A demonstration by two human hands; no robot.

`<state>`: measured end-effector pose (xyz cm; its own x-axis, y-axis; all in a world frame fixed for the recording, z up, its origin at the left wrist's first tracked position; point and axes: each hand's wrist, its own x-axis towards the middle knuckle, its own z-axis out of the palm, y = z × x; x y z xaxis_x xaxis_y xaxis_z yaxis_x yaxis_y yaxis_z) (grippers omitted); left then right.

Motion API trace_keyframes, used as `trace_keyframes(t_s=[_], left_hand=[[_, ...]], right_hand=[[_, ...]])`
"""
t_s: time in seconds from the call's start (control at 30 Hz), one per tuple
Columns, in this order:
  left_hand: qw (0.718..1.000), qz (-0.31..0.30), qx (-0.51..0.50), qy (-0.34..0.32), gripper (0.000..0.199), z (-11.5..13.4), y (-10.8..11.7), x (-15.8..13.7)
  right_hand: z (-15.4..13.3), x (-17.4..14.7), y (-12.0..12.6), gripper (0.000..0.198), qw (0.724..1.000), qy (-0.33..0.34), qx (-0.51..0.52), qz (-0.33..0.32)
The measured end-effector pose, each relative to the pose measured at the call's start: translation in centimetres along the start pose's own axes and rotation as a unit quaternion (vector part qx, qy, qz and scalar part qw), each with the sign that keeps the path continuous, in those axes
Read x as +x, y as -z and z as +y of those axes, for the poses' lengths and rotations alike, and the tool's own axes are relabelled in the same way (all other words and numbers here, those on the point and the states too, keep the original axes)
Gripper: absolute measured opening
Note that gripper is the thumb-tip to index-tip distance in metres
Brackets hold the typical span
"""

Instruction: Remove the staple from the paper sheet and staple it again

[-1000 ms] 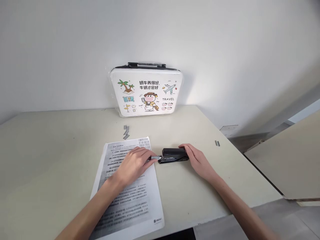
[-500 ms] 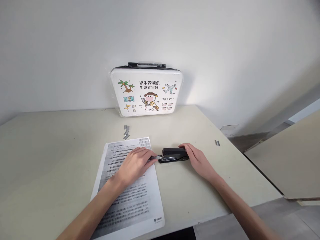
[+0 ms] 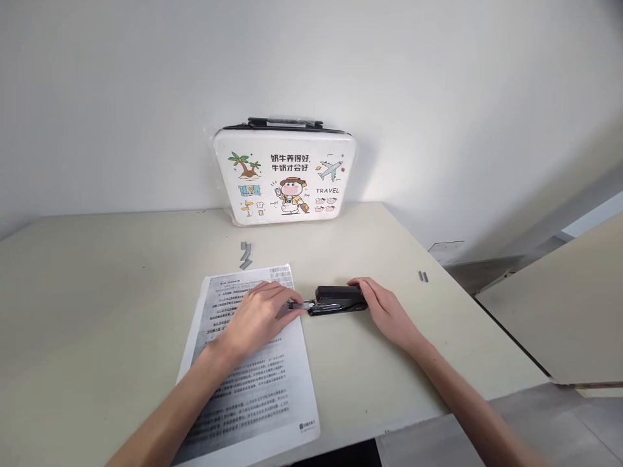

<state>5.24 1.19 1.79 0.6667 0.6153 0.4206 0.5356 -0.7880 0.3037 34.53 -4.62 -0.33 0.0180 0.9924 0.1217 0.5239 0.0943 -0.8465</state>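
Note:
A black stapler (image 3: 338, 300) lies on its side on the table, just right of a printed sheet (image 3: 253, 402). My right hand (image 3: 384, 311) is closed around its right end, thumb along the near side. At the other end, my left hand (image 3: 265, 314) pinches a slim grey metal piece, the stapler's staple tray (image 3: 298, 305), between thumb and fingers. That piece sticks out to the left from the stapler's body. My left hand is over the upper part of the sheet and hides some of its text.
Several grey staple strips (image 3: 246, 255) lie beyond the sheet, and more short staple strips (image 3: 423, 276) lie near the table's right edge. A white cartoon-printed case (image 3: 292, 143) with a black handle stands against the wall at the back of the table (image 3: 97, 311).
My left hand has shifted slightly left, and more of the grey metal piece shows between its fingers and the stapler. My right hand and the stapler are nearly unmoved.

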Motion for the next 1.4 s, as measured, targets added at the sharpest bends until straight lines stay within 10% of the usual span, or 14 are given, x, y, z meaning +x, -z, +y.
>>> trace_keyframes(t_s=[1.4], left_hand=[[0.999,0.026,0.002,-0.048,0.013,0.2,0.8,0.4]], right_hand=[[0.1,0.1,0.1,0.046,1.000,0.007,-0.004,-0.001]])
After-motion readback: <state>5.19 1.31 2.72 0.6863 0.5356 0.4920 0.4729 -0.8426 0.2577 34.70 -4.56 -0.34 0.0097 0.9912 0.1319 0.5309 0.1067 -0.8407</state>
